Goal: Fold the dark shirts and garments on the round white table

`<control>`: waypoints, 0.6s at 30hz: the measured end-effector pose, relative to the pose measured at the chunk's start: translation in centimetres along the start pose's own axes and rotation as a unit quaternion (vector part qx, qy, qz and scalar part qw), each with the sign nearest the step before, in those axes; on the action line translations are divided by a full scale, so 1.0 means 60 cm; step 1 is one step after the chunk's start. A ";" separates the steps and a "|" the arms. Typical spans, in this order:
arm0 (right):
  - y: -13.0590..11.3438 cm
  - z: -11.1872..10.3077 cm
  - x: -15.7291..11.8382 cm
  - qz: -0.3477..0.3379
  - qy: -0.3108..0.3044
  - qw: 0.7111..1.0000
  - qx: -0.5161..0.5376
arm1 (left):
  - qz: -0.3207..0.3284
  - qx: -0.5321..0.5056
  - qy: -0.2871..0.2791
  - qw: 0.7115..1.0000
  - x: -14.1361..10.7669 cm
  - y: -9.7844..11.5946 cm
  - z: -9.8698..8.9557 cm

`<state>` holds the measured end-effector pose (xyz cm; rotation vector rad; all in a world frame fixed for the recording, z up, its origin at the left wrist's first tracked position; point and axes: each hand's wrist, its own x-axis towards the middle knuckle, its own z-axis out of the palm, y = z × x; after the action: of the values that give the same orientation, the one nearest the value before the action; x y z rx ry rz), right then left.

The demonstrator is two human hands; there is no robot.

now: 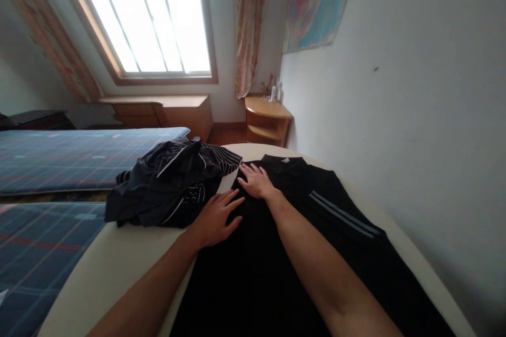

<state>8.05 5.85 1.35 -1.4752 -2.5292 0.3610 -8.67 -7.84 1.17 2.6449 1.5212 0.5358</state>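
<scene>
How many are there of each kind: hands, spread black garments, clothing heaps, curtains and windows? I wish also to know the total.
Left hand and right hand: 2
Spread black garment: 1
Clothing heap: 1
Left curtain and right curtain: 2
Window: 1
Total: 7

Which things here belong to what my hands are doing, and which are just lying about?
Seemingly in use:
black top, under left hand, right hand
table, beneath it

Seemingly lying about:
clothes heap, beside it
white containers, on corner shelf

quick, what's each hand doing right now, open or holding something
Left hand: open, at the edge of the black garment, holding nothing visible.
Right hand: open, palm down on the garment, fingers spread.
</scene>
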 end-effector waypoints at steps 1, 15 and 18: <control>0.000 -0.002 0.002 0.003 -0.008 1.000 0.001 | -0.004 0.006 -0.001 1.000 0.000 0.000 0.001; 0.137 -0.075 -0.234 0.182 0.067 0.975 -0.110 | 0.053 0.013 0.007 0.998 0.000 0.011 -0.001; 0.184 -0.079 -0.288 0.270 0.031 0.955 -0.119 | 0.041 0.001 -0.013 0.999 -0.001 0.033 0.010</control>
<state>26.92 -3.47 1.82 -2.2277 -2.1397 0.0767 -6.85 -8.84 0.98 2.7144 1.4114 0.5040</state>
